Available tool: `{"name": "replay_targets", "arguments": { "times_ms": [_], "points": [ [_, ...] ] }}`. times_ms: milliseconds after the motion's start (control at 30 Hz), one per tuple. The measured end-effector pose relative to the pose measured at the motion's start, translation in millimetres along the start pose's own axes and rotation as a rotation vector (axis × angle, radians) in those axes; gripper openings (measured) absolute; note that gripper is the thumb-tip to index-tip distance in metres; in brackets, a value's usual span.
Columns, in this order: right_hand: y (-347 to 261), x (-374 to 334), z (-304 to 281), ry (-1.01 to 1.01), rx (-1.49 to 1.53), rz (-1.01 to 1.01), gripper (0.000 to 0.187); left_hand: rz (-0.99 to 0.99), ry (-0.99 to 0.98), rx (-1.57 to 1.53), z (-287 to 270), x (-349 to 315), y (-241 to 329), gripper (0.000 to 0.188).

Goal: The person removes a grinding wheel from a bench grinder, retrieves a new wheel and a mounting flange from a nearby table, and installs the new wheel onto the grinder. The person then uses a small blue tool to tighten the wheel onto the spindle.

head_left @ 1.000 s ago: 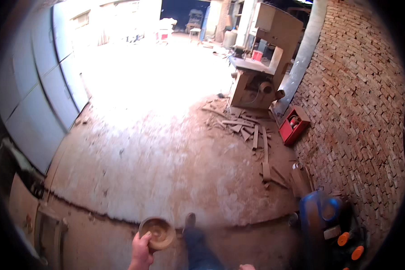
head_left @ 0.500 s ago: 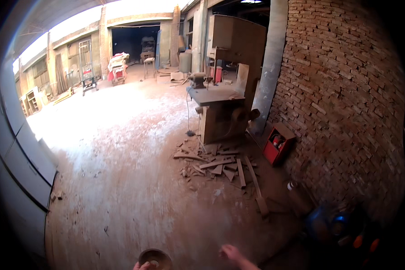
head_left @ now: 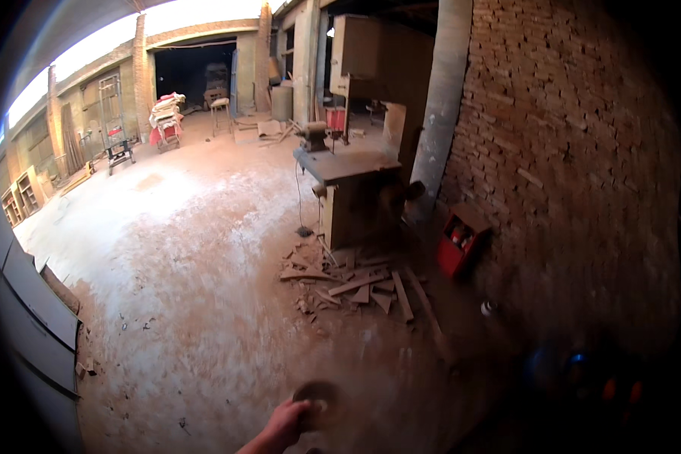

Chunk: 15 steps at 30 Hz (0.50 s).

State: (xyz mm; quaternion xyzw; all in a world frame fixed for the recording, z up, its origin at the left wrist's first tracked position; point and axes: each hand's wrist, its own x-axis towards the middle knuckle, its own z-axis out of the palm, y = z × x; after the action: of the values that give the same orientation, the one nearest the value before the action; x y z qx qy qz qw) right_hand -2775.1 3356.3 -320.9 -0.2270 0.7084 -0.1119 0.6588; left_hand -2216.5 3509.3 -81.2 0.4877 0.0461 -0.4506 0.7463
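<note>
My left hand (head_left: 288, 421) reaches in from the lower edge, its fingers closed on the rim of a dark round disc with a centre hole (head_left: 322, 396). The disc is held in the air above the dusty floor and is somewhat blurred, so its exact kind does not show. Its right side stays free of any hand. My right hand is outside the picture.
Ahead stands a large band saw (head_left: 363, 163) with a bench grinder (head_left: 313, 136) on its table. Wood offcuts (head_left: 356, 286) litter the floor before it. A red box (head_left: 461, 242) rests by the brick wall (head_left: 552, 151); grey cabinets (head_left: 41, 303) line the left.
The left hand has carried the disc up and to the right. My right hand, seen earlier at the lower middle, has left the picture. The whole view has shifted slightly.
</note>
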Motion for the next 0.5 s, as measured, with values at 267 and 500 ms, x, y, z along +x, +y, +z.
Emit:
{"name": "replay_targets", "arguments": {
  "times_ms": [267,500],
  "points": [
    [-5.2,-39.2,72.7,-0.061,0.002,-0.070,0.024,-0.015,-0.005,-0.215,24.2,48.8,26.3,0.042],
    [2.6,-47.7,71.4,-0.097,0.016,-0.107,0.020,-0.019,-0.049,-0.164,43.3,14.2,32.5,0.052]
  ]
}}
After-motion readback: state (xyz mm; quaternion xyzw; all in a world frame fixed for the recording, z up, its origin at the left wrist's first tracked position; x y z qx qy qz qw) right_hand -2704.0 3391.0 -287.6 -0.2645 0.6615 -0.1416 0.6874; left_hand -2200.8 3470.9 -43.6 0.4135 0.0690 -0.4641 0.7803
